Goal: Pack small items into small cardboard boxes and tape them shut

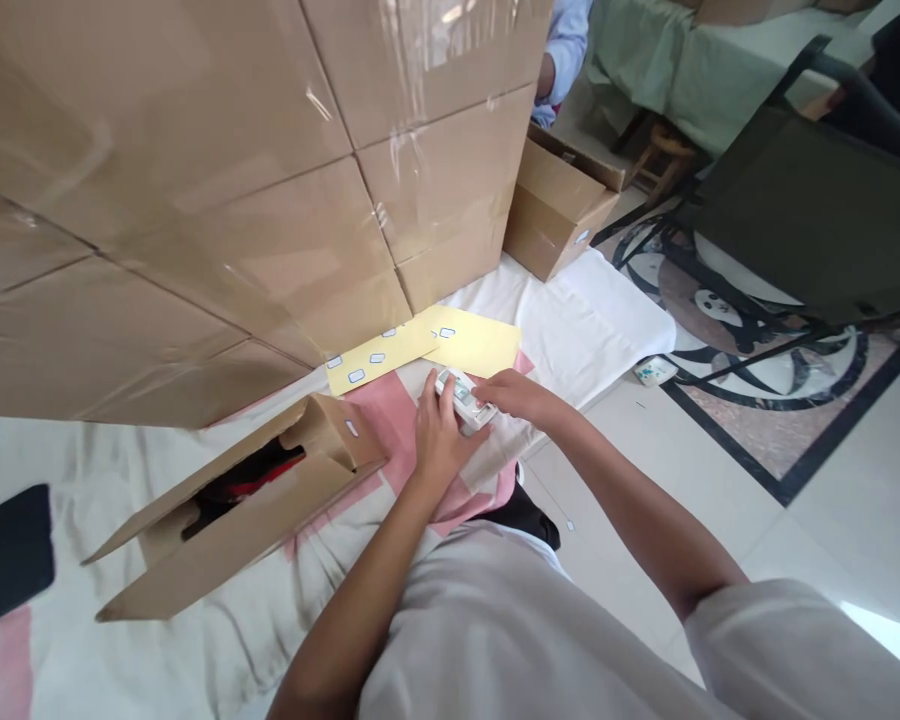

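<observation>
A small white boxy object with a greenish top (pixel 461 392) sits between my two hands; I cannot make out its exact kind. My left hand (pixel 439 432) is wrapped round its near left side. My right hand (pixel 516 394) has its fingers closed together on the right end. Just beyond them lie two yellow sheets, the left one (pixel 379 358) and the right one (pixel 476 340), bearing small white labels with blue borders. To the left of my hands, an open cardboard box (pixel 247 530) lies on the cloth, with something black and red inside.
Taped cartons (pixel 270 200) are stacked high behind the sheets. Another open carton (pixel 547 215) stands past them, near a person's sleeve (pixel 568 45). A black phone-like slab (pixel 19 552) lies far left. At right are a dark folding chair (pixel 802 210) and a small white packet (pixel 655 371).
</observation>
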The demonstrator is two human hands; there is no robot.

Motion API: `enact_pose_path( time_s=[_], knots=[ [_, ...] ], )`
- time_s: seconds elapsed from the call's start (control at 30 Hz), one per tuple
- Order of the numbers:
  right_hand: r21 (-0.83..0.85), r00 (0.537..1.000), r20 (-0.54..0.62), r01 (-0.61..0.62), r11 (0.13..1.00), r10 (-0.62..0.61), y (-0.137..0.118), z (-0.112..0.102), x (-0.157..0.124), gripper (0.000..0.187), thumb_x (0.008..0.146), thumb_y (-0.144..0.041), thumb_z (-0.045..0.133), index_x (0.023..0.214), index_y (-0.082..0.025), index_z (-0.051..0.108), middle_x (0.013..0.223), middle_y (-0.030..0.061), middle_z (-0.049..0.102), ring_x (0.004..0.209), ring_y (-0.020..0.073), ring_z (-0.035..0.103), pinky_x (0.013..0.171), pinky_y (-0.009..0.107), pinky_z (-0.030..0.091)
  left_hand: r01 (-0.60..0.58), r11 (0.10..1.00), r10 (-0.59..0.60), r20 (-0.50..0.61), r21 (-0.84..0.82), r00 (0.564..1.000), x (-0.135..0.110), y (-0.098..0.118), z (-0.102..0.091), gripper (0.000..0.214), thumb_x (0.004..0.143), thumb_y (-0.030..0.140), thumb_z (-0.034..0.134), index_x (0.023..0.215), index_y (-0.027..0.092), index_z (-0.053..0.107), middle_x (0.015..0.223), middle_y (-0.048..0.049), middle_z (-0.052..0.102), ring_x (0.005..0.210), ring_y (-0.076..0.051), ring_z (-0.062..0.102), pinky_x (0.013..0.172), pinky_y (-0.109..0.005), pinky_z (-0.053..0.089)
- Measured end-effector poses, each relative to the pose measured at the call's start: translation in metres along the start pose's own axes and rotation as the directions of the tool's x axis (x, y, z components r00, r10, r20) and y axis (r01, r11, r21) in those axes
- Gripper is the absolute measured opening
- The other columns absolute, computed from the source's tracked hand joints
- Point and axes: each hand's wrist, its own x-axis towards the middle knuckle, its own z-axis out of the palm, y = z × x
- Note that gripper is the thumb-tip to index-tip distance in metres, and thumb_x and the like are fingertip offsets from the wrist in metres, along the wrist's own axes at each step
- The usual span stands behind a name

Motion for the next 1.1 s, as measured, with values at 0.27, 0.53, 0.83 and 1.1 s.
enact_pose_path(
  time_s=[0.27,0.53,0.83,1.1],
  knots=[
    [-0.011,0.998,-0.036,0.056,0.998,-0.056,-0.008,0.004,-0.023,0.037,0.086,-0.032,0.055,0.058,-0.022,0.032,0.058,-0.0058,0.031,0.057,0.0092,0.030,0.054,0.029,0.023,-0.024,0.999,0.026,-0.036,0.046,0.999,0.000,0.000,0.001,0.103,0.072,0.048,0.083,0.154,0.014,0.031,0.155,-0.0257,0.038,0.142,-0.041,0.043,0.110,-0.053,0.046],
    [0.025,0.996,-0.084,0.002,1.000,0.000,0.008,0.008,-0.050,0.018,0.084,-0.030,0.055,0.070,-0.021,0.048,0.067,-0.0052,0.044,0.062,0.0115,0.038,0.055,0.026,0.030,-0.031,0.997,0.034,-0.037,0.077,0.999,0.000,0.001,0.001,0.105,0.068,0.045,0.083,0.154,0.015,0.030,0.153,-0.0251,0.040,0.141,-0.041,0.045,0.109,-0.052,0.046],
    [-0.130,0.992,-0.111,-0.080,0.988,0.065,0.015,0.012,-0.054,0.021,0.088,-0.027,0.053,0.068,-0.021,0.048,0.068,-0.0015,0.053,0.063,0.0135,0.046,0.055,0.028,0.031,-0.021,0.997,0.024,-0.039,0.077,0.999,0.000,0.002,0.001,0.102,0.070,0.046,0.083,0.153,0.014,0.032,0.153,-0.0261,0.040,0.142,-0.040,0.045,0.110,-0.051,0.045],
    [0.008,0.998,-0.029,-0.053,0.999,0.053,0.040,-0.002,-0.058,0.018,0.087,-0.031,0.058,0.075,-0.019,0.064,0.080,0.0014,0.064,0.072,0.0155,0.055,0.060,0.027,0.038,-0.044,0.995,0.049,-0.048,0.093,0.998,0.001,0.003,-0.002,0.104,0.071,0.050,0.085,0.152,0.013,0.032,0.153,-0.0277,0.040,0.143,-0.040,0.043,0.110,-0.051,0.044]
  ],
)
